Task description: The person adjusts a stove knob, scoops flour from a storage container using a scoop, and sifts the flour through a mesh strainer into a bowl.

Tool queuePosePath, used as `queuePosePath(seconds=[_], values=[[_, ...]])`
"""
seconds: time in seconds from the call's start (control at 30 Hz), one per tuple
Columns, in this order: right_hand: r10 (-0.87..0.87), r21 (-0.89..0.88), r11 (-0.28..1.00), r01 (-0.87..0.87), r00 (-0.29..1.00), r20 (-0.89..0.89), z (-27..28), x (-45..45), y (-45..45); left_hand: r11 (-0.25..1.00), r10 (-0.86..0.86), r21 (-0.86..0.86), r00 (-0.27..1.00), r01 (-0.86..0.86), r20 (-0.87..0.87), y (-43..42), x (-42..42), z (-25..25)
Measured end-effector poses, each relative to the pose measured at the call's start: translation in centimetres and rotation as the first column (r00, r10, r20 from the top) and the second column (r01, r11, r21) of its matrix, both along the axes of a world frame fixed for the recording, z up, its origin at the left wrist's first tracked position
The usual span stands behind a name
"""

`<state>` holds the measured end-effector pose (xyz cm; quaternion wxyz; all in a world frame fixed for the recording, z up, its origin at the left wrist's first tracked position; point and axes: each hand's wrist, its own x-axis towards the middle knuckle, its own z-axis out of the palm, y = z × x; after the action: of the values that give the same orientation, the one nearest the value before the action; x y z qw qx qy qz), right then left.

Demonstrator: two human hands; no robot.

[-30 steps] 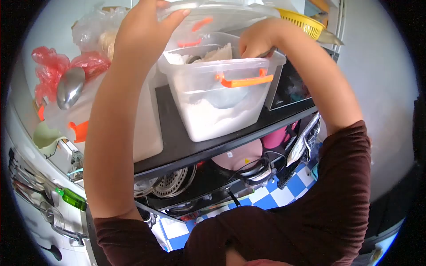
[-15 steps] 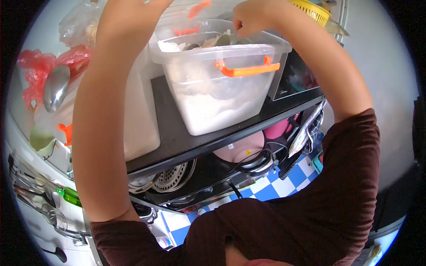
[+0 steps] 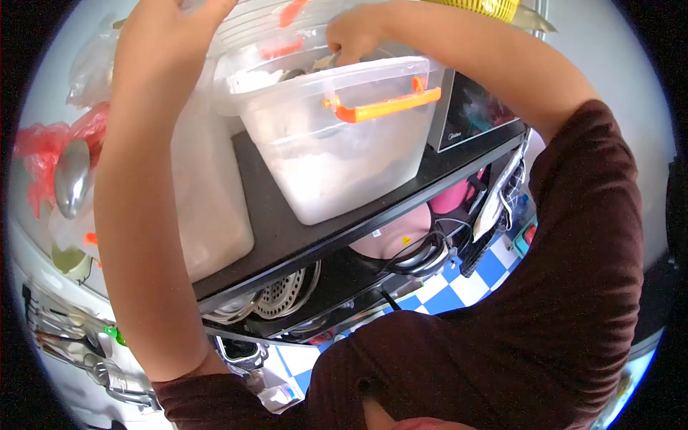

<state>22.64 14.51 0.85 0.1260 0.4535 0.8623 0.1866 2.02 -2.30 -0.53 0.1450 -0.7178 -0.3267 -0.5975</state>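
Note:
A clear plastic bin (image 3: 337, 154) with an orange handle (image 3: 387, 107) holds a white powder like flour. My right hand (image 3: 356, 34) reaches over its rim with fingers curled down around the end of a greyish utensil (image 3: 326, 62) lying in the powder; its exact kind is hidden. At the upper left, my left hand (image 3: 190, 11) is partly cut off by the frame. Its thumb lies at the edge of a ribbed clear lid (image 3: 251, 21), which it appears to hold up behind the bin. An orange latch (image 3: 292, 12) hangs on the lid.
A second pale bin (image 3: 208, 215) stands left of the first on a black shelf (image 3: 269, 186). To the right is a microwave (image 3: 476, 107), with a yellow basket (image 3: 487, 7) above. A metal spoon (image 3: 72, 179) and red plastic bags (image 3: 43, 150) hang at left. Pans sit below.
My right hand has come down into the bin and closed around the greyish utensil. The view has shifted, so the bin sits further left. My left hand stays by the lid.

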Motion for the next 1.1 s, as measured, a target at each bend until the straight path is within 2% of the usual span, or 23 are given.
queuePosePath(seconds=[0.13,0.2,0.23,0.27,0.33,0.4,0.47,0.77,0.83,0.93,1.1], values=[[0.016,-0.008,1.000,-0.016,1.000,-0.003,0.0,0.3,0.6,0.987,-0.113,-0.101,0.987,0.125,0.113,-0.6,0.8,0.0],[0.006,-0.025,1.000,-0.005,0.999,0.046,-0.4,0.1,2.8,0.991,-0.080,-0.103,0.993,0.089,0.087,1.2,-0.5,0.6],[0.000,-0.036,0.999,0.002,0.997,0.071,-0.7,0.1,3.7,0.995,-0.007,-0.101,1.000,0.010,0.029,3.1,-2.7,1.3],[-0.015,-0.034,0.999,0.018,0.997,0.080,-0.7,0.0,3.3,0.993,0.066,-0.095,0.997,-0.069,-0.030,4.2,-3.6,1.7],[-0.039,-0.031,0.999,0.042,0.994,0.098,-0.1,-0.5,1.0,0.987,0.115,-0.112,0.993,-0.118,-0.034,3.3,-3.1,1.4],[-0.181,-0.137,0.974,0.179,0.984,0.003,0.2,-0.5,-0.7,0.981,0.162,-0.099,0.986,-0.166,-0.047,3.0,-2.8,1.4],[-0.212,-0.145,0.968,0.206,0.977,-0.031,0.3,-0.4,-1.5,0.976,0.208,-0.054,0.976,-0.212,-0.067,3.2,-3.1,1.6],[-0.232,-0.136,0.966,0.219,0.968,-0.094,-0.6,-0.4,-1.4,0.995,0.009,-0.103,1.000,-0.011,-0.018,4.3,-3.8,1.8],[-0.222,-0.132,0.969,0.208,0.969,-0.109,-0.8,-0.7,-1.2,0.996,-0.061,-0.065,0.995,0.066,0.073,2.3,-1.0,0.7],[-0.194,-0.118,0.977,0.179,0.971,-0.140,-1.5,-1.0,-1.2,0.998,-0.055,-0.002,0.998,0.055,0.039,1.0,0.3,0.0],[-0.163,-0.092,0.985,0.146,0.959,-0.230,-1.9,-1.3,-2.7,0.984,-0.168,-0.057,0.985,0.170,0.038,0.1,0.6,0.1]])
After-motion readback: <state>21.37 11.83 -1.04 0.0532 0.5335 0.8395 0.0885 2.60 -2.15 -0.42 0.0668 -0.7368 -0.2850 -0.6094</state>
